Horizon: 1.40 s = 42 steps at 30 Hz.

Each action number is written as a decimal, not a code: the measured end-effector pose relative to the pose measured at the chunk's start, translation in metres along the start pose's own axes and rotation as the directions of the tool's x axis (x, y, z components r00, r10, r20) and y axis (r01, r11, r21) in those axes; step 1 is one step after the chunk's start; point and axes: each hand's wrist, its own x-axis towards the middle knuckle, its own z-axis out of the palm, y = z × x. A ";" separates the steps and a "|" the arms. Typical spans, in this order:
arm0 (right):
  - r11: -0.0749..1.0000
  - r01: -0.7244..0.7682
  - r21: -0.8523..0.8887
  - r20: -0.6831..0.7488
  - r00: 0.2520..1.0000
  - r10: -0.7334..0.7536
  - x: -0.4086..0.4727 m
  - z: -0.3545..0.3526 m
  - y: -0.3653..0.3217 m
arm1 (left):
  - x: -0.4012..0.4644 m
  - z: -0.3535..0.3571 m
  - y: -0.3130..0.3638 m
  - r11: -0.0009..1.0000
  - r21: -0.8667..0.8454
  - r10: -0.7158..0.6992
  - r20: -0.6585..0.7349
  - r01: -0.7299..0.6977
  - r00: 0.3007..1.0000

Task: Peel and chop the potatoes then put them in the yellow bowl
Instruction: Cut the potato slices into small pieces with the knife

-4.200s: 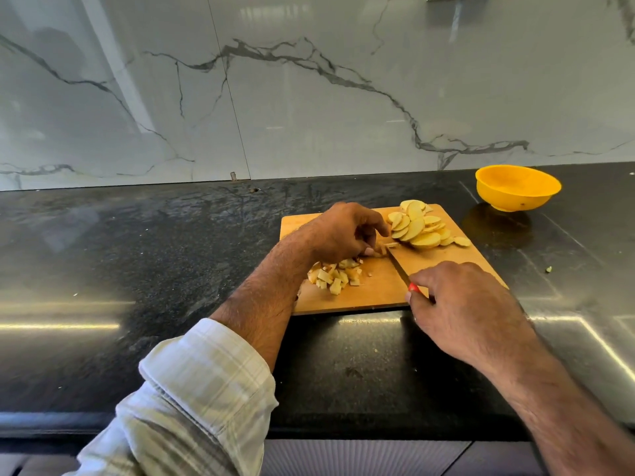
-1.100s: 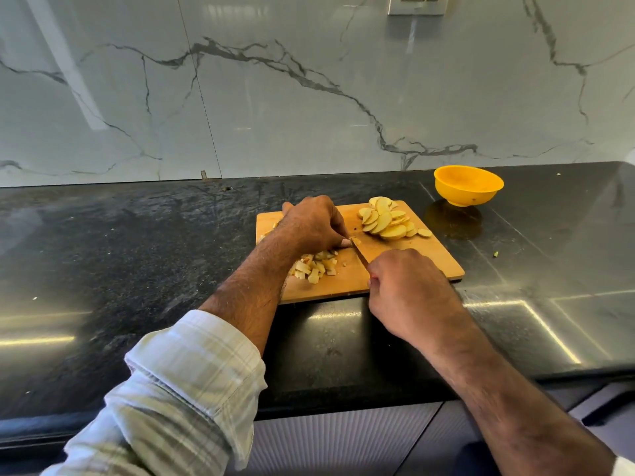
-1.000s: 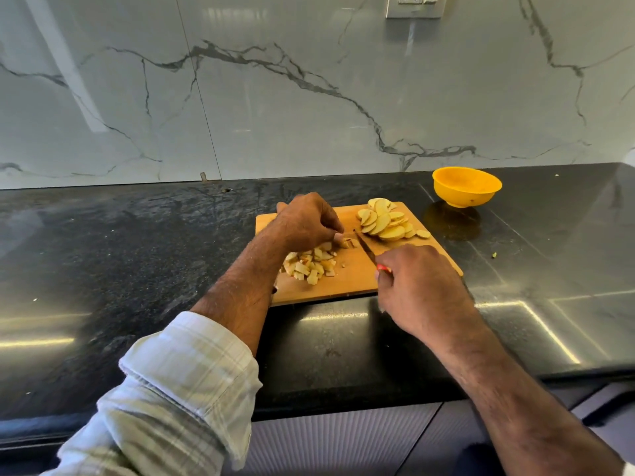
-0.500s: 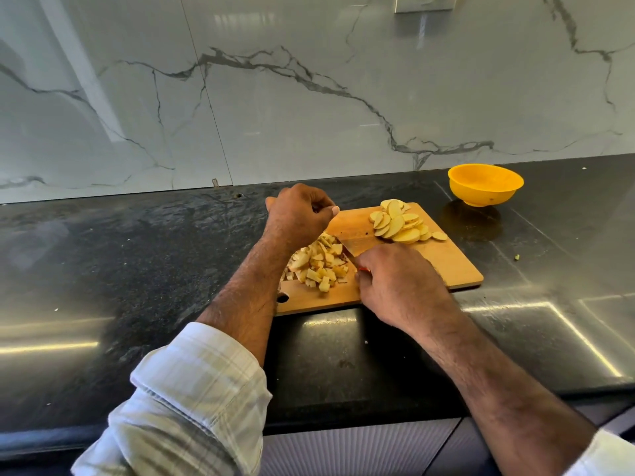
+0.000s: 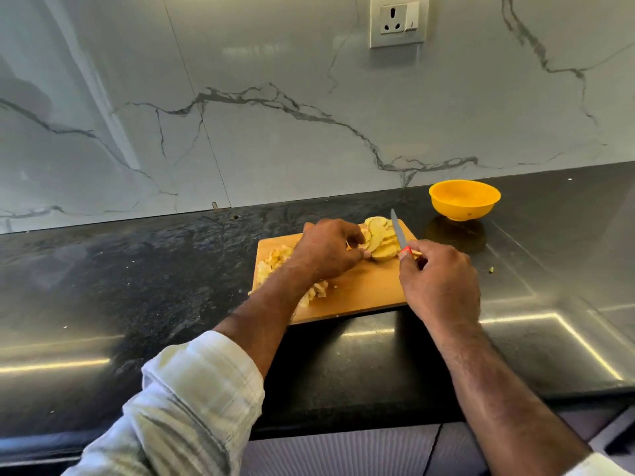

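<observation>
Chopping underway: diced potato (image 5: 275,266) sits at the cutting board's (image 5: 360,293) left end, the left hand (image 5: 326,250) pinches a slice off the sliced pile (image 5: 381,240) at mid-frame, the right hand (image 5: 438,278) grips the knife (image 5: 398,231) blade-up beside it. Next, dice those slices; yellow bowl (image 5: 464,201) waits empty, upper right on the tabletop (image 5: 137,286).

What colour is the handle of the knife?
Red. Only a bit of the knife handle peeks out above the right hand in the head view.
</observation>
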 end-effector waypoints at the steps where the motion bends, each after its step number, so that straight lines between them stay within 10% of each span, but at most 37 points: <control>1: 1.000 -0.015 0.001 -0.029 0.999 0.015 0.000 -0.002 0.000 | 0.002 0.002 0.006 1.000 0.020 0.002 0.008 -0.002 1.000; 15: 0.999 0.040 -0.011 -0.034 0.999 -0.040 -0.006 -0.002 -0.004 | 0.022 0.000 0.033 0.993 0.116 -0.017 -0.110 0.030 0.994; 21: 0.997 0.073 -0.005 -0.061 0.995 -0.073 -0.008 -0.004 -0.005 | 0.030 -0.020 0.016 0.986 -0.145 -0.103 -0.190 0.076 0.976; 29: 0.980 0.200 -0.008 0.056 0.978 -0.199 -0.013 0.001 -0.010 | 0.008 -0.031 -0.028 0.949 -0.230 -0.163 0.228 0.216 0.960; 42: 0.973 0.202 -0.108 0.265 0.950 -0.167 -0.014 0.010 -0.011 | 0.000 -0.024 -0.048 1.000 -0.030 0.006 0.241 0.001 0.970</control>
